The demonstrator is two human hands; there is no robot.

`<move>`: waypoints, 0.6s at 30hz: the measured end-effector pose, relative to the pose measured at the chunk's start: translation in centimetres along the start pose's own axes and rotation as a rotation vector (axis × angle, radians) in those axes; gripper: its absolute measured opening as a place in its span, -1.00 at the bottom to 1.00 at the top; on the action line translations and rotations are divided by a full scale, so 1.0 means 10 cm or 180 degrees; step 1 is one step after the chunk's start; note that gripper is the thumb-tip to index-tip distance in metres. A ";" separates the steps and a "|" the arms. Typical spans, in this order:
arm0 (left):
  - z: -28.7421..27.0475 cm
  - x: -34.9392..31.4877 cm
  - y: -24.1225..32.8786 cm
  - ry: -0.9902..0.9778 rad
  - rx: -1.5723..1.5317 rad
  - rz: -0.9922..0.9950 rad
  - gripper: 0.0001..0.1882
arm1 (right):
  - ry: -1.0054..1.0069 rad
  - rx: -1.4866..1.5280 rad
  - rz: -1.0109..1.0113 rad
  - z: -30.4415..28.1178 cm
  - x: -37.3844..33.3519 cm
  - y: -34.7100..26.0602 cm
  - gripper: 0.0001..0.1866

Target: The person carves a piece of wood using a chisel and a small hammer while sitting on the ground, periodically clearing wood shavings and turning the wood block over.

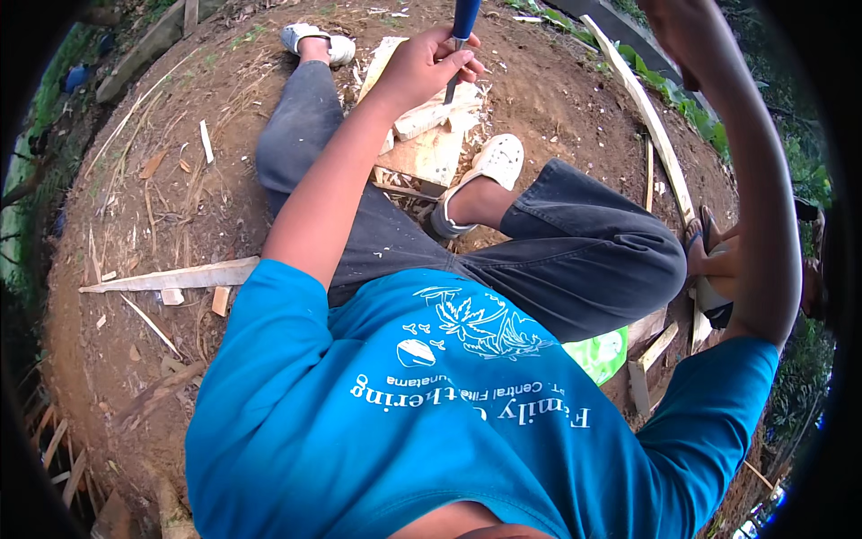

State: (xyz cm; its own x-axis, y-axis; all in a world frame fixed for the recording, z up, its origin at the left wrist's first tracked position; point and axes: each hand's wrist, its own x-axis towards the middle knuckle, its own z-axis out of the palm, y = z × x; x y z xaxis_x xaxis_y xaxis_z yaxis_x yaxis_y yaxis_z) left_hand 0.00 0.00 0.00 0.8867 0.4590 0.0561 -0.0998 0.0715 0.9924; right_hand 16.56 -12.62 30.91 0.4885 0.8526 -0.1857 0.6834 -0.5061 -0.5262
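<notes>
My left hand (433,67) is closed around a chisel (465,20) with a blue handle. The chisel stands nearly upright, its metal blade reaching down to a pale, roughly cut wood block (424,119). Under the block lies a flat wooden board (435,160) between my feet, strewn with chips. High at the upper right, my right hand (669,29) is raised and looks closed. A dark brown end of something shows below it, but the rest is cut off by the frame edge, so its kind is hidden.
My legs spread around the board, with a white clog (499,160) close beside it. A long pale plank (642,103) lies at the right. A pointed wood strip (180,277) lies at the left among offcuts. Another person's legs (716,256) show at the right.
</notes>
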 end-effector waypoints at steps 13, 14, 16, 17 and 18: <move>-0.03 -0.06 0.04 0.0151 -0.0074 -0.0135 -0.81 | -0.0099 -0.0885 0.0226 0.25 0.16 -0.04 -0.56; -0.06 -0.09 0.03 0.0167 -0.0085 -0.0160 -0.81 | 0.0017 -0.0591 0.0252 0.22 0.16 -0.06 -0.56; 0.01 -0.01 0.07 0.0112 -0.0135 -0.0134 -0.79 | -0.0367 -0.0494 0.0177 -0.11 0.46 0.72 -0.62; 0.05 0.02 0.09 0.0078 -0.0176 -0.0165 -0.79 | -0.0570 -0.0430 0.0145 -0.27 0.61 1.11 -0.64; 0.01 -0.01 0.08 0.0121 -0.0196 -0.0227 -0.80 | -0.0583 -0.0743 -0.0205 -0.02 0.52 0.94 -0.63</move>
State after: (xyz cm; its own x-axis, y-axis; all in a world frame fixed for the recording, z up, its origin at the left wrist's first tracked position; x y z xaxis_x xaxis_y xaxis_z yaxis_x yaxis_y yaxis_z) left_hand -0.12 -0.13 0.85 0.8749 0.4839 -0.0198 -0.0657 0.1590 0.9851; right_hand 25.63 -12.99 25.20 0.3484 0.8825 -0.3159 0.8264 -0.4483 -0.3409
